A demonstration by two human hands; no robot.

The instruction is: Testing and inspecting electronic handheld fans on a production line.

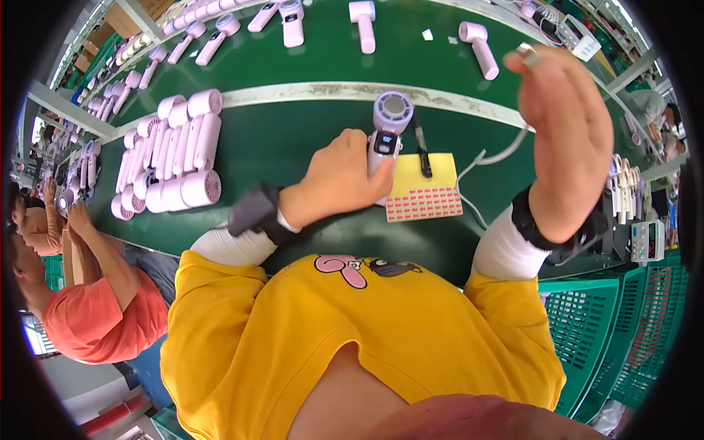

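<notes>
My left hand (pixel 334 180) is wrapped round the handle of a lilac handheld fan (pixel 393 114) on the green workbench. The fan's round head points away from me, and a small display on its handle is lit. My right hand (pixel 568 139) is raised over the bench at the right. Its fingertips pinch a small silvery piece (pixel 527 54), too small to name. Right of the fan lie a black pen (pixel 422 150) and a yellow paper (pixel 440 170) with a sheet of red arrow stickers (pixel 425 205). A white cable (pixel 504 154) curves from the bench toward my right forearm.
Several lilac fans (pixel 172 147) lie stacked at the left. Beyond a pale rail (pixel 293 92), more fans (pixel 364 26) rest on a green belt. Green crates (pixel 583 315) and a small meter (pixel 647 241) stand at the right. A co-worker in red (pixel 110 315) sits at the left.
</notes>
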